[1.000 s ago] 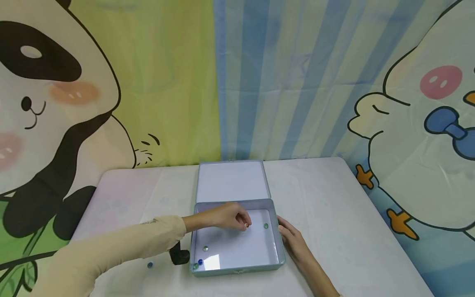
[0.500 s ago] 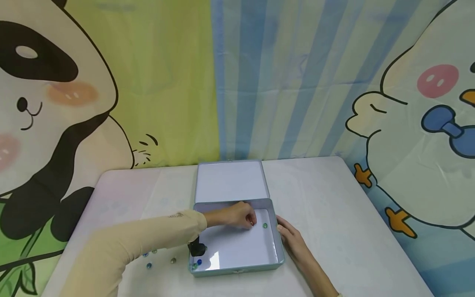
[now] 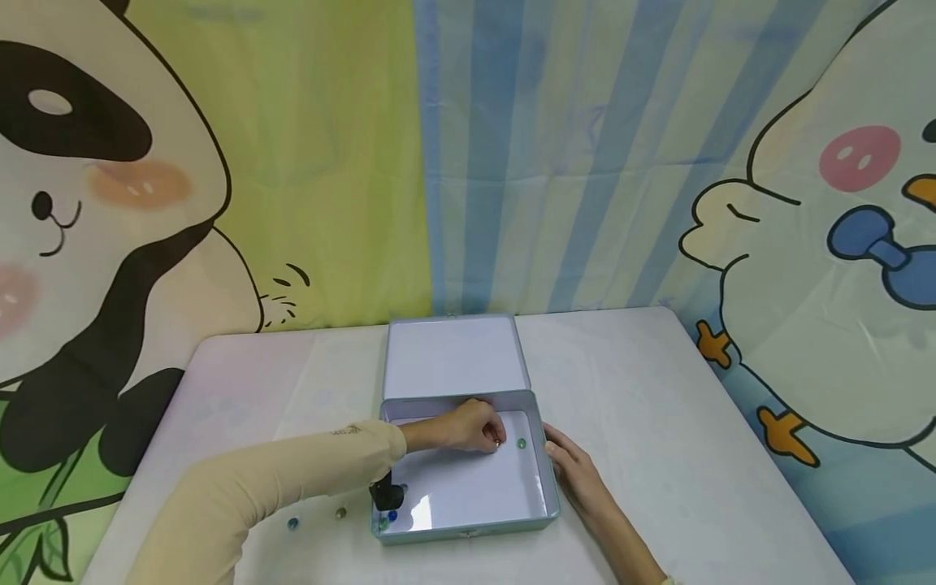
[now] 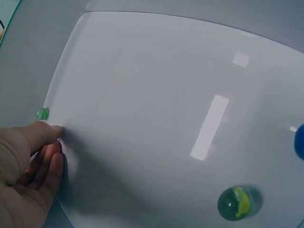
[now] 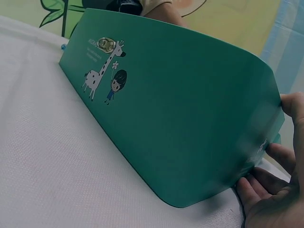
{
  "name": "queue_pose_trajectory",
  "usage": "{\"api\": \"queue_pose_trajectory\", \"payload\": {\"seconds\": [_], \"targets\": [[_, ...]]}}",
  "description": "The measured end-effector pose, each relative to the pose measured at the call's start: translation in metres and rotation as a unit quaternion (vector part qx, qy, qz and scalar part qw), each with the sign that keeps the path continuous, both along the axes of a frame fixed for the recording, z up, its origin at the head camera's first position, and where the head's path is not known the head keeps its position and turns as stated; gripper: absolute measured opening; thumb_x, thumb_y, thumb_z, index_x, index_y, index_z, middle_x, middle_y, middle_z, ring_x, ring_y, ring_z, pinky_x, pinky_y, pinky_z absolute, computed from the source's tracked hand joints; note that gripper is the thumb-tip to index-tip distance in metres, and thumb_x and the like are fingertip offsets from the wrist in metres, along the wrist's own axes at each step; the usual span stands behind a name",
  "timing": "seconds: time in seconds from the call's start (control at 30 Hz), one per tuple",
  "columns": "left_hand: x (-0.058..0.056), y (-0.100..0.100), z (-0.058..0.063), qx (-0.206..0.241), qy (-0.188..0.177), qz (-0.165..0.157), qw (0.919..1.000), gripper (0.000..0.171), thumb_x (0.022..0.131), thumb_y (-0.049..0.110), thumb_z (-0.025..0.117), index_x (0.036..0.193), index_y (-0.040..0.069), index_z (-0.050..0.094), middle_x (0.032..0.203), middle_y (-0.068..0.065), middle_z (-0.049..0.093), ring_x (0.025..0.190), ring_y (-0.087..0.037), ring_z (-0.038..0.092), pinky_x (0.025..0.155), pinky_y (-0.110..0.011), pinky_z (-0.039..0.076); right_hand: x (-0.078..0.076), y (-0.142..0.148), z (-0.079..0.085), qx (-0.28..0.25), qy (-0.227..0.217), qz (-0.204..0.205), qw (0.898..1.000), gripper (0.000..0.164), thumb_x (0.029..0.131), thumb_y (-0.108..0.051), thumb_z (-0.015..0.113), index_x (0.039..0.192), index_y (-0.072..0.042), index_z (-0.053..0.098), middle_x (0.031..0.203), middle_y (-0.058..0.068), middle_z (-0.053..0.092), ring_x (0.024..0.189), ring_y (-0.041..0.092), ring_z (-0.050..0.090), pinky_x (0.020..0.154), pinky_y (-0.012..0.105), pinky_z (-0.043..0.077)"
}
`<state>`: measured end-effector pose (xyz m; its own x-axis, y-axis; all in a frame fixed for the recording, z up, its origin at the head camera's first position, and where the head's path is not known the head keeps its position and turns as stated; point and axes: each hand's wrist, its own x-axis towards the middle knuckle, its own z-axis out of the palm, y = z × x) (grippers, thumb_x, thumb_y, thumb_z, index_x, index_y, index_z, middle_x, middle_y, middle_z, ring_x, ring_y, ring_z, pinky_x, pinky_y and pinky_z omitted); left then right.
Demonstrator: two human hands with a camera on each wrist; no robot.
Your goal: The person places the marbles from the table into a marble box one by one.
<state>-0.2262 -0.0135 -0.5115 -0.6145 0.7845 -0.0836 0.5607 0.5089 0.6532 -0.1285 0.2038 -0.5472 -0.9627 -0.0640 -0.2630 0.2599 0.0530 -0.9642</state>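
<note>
A shallow green tin box [image 3: 504,528] stands on the table with its lid laid back. Inside it, near the far right, my left hand [image 3: 470,426] pinches a small shiny marble [image 3: 498,443] between thumb and fingers, low over the white floor. The fingers largely cover that marble. Just right of them lies a green marble [image 3: 522,444]. My right hand [image 3: 578,467] holds the box's right end; in the right wrist view its thumb is at the rim and its fingers press the green wall [image 5: 190,118] lower down. A yellow-swirled marble [image 4: 230,204] and a blue marble [image 4: 299,142] show in the left wrist view.
The open lid [image 3: 455,357] lies behind the box. Left of the box, a blue marble [image 3: 293,524] and a brownish marble [image 3: 340,513] rest on the white tablecloth [image 3: 621,382]. A black wrist device [image 3: 386,493] hangs over the box's left wall. Printed curtains [image 3: 512,162] stand behind.
My left hand has moved a little right inside the box with the marble and is now nearly still. Its sleeve has shifted, uncovering a marble on the table. The right hand stays put.
</note>
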Motion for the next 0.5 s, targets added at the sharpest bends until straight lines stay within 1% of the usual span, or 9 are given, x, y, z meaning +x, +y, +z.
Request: {"api": "queue_pose_trajectory", "payload": {"seconds": [0.17,0.3,0.4,0.5], "targets": [[0.0,-0.001,-0.001,0.009,0.014,-0.005,0.9999,0.011,0.078,-0.001,0.071,0.088,0.003,0.074,0.082,-0.006,0.074,0.069,-0.002,0.061,0.063,-0.008,0.047,-0.001,-0.001,0.003,0.004,0.0,-0.001,1.0,0.059,0.097,-0.034,0.052,0.147,-0.004,0.039,0.156,0.018,0.032,0.148,0.036,0.021,0.121,0.051,0.018],[0.001,-0.004,0.003,0.01,0.021,-0.009,0.9997,0.019,0.077,-0.001,0.072,0.096,0.0,0.072,0.085,-0.009,0.072,0.073,-0.009,0.062,0.064,-0.009,0.047,-0.002,-0.002,0.004,0.0,0.005,0.003,1.0,0.058,0.098,-0.032,0.051,0.147,-0.003,0.038,0.156,0.019,0.032,0.148,0.038,0.022,0.12,0.053,0.018],[0.005,-0.009,0.013,0.009,0.027,-0.014,0.9995,0.026,0.077,0.001,0.072,0.103,0.0,0.07,0.091,-0.01,0.07,0.076,-0.013,0.063,0.067,-0.01,0.047,-0.002,-0.002,0.003,-0.004,0.006,0.005,1.0,0.058,0.098,-0.031,0.051,0.146,-0.002,0.038,0.156,0.02,0.032,0.147,0.039,0.022,0.12,0.054,0.019],[0.01,-0.017,0.031,0.02,0.019,-0.022,0.9994,0.028,0.079,0.004,0.073,0.106,0.0,0.069,0.099,-0.012,0.069,0.08,-0.015,0.065,0.069,-0.012,0.049,-0.001,-0.002,0.003,-0.005,0.004,0.004,1.0,0.059,0.098,-0.032,0.051,0.147,-0.002,0.038,0.156,0.02,0.032,0.147,0.039,0.022,0.12,0.053,0.02]]}}
